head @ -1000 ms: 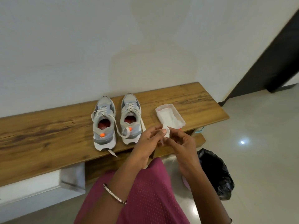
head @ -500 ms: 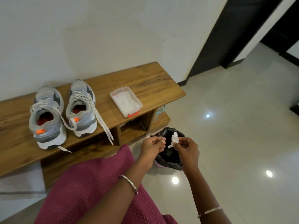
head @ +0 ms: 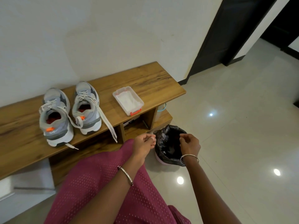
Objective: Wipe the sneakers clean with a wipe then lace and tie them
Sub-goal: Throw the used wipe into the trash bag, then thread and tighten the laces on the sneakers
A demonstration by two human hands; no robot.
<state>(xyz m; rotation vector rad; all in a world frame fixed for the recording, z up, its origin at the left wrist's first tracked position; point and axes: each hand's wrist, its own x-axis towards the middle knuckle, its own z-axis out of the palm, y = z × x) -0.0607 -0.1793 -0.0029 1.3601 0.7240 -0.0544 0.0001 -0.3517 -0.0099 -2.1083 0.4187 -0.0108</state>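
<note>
Two grey sneakers with orange heel tabs stand side by side on the wooden bench (head: 145, 81), toes to the wall: the left sneaker (head: 55, 117) and the right sneaker (head: 86, 107). Their white laces (head: 108, 125) lie loose, and one trails over the bench's front edge. A clear box of white wipes (head: 127, 101) with an orange clasp sits to the right of the shoes. My left hand (head: 144, 143) hovers beside the bin with its fingers pinched together. My right hand (head: 190, 143) hangs over the bin, fingers loose, with no wipe visible in it.
A small bin lined with a black bag (head: 168, 146) stands on the shiny tiled floor (head: 234, 143) just in front of the bench's right end. My pink skirt (head: 105, 183) fills the bottom. A dark door frame (head: 226, 38) rises at the right.
The small wipe that my right hand held over the bin is gone from my fingers. Both hands have drawn apart above the bin. The view has shifted slightly.
</note>
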